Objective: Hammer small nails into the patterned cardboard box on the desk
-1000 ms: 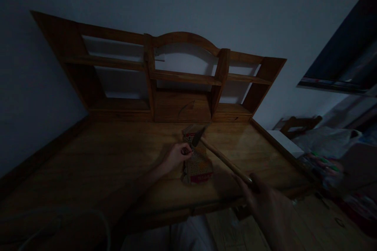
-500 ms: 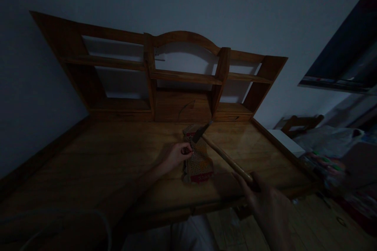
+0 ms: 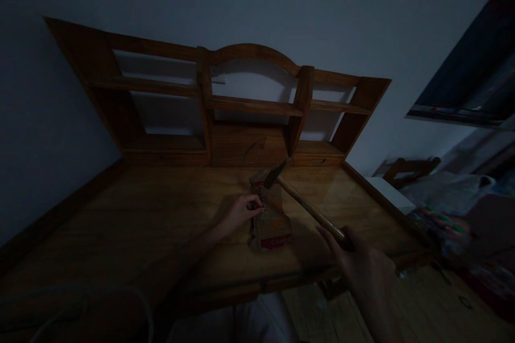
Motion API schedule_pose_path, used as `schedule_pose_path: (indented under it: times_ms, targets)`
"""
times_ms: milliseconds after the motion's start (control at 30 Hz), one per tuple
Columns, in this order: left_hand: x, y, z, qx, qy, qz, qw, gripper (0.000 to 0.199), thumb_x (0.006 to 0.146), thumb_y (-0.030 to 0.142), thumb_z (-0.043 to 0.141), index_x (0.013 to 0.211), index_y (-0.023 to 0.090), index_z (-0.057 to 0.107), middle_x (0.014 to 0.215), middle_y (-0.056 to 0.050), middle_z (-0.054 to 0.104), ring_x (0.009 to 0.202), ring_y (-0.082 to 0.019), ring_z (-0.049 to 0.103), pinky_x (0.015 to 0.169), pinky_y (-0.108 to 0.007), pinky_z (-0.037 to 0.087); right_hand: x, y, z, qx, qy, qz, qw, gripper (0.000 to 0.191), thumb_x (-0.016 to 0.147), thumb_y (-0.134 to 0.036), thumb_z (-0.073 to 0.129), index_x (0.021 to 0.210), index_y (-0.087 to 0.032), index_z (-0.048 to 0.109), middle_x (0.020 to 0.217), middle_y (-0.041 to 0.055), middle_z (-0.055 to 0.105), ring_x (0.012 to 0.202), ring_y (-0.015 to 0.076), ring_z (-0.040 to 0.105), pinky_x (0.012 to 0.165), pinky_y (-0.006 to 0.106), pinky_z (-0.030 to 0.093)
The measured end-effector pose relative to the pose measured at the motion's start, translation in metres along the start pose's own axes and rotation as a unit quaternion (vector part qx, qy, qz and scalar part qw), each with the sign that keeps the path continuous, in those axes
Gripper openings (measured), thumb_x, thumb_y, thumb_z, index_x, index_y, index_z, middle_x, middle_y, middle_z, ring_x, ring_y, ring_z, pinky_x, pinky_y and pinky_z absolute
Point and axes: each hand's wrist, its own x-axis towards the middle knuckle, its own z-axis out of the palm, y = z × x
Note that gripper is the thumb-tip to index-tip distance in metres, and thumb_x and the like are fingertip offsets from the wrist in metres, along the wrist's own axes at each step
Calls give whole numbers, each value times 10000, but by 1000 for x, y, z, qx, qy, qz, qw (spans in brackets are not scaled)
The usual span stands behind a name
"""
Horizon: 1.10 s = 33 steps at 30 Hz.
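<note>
My right hand (image 3: pixel 360 262) is wrapped round the wooden handle of a hammer (image 3: pixel 309 209). Its dark metal head hangs over the upper part of a flattened cardboard piece (image 3: pixel 270 220), tan and orange with red bands, lying on the wooden desk. At the left edge of the cardboard, my left hand (image 3: pixel 244 209) pinches with thumb and forefinger. Whatever is between those fingertips is too small and dark to make out. The hammer head is a little above and to the right of my left hand, not touching it.
A wooden shelf unit (image 3: pixel 251 104) stands along the back of the desk (image 3: pixel 161 214). Right of the desk are a white surface (image 3: pixel 390 194), a wooden chair (image 3: pixel 412 169) and plastic bags (image 3: pixel 446 190). A pale cable curves at lower left.
The hammer head has risen slightly, away from my left hand, and my right hand has shifted only a little. My left hand and the cardboard stay nearly in place.
</note>
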Motion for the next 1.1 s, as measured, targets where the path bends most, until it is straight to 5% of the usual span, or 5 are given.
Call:
schedule_pose_path:
  times_ms: [167, 533, 767, 1100]
  targets:
    - [0, 3, -3, 45, 8, 29, 999, 103, 757, 270, 672, 769, 168, 683, 765, -13, 672, 713, -137, 596, 628, -217, 428, 3, 0, 7, -18, -43, -34, 998, 411, 825, -619, 497, 798, -259, 693, 572, 44, 679, 567, 238, 665, 486, 265, 295]
    - [-1, 4, -10, 46, -6, 17, 999, 139, 758, 303, 678, 814, 179, 708, 785, -20, 703, 735, -153, 632, 658, -230, 459, 20, -14, -10, -2, -2, 35, 999, 479, 779, -685, 513, 783, -244, 699, 615, 71, 688, 595, 241, 649, 512, 269, 274]
    - [0, 2, -10, -1, -16, 5, 1000, 127, 749, 286, 682, 810, 176, 699, 795, -22, 712, 756, -158, 652, 690, -241, 485, 20, -20, 0, -12, -81, -32, 996, 480, 809, -663, 478, 807, -237, 699, 647, 80, 700, 617, 239, 662, 512, 280, 276]
    - [0, 2, -9, 2, -14, -3, 1000, 133, 754, 289, 682, 803, 166, 700, 781, -30, 707, 739, -154, 650, 684, -244, 491, 31, -29, -4, -9, 1, -16, 1000, 511, 839, -667, 431, 817, -235, 702, 671, 82, 695, 626, 234, 641, 532, 269, 259]
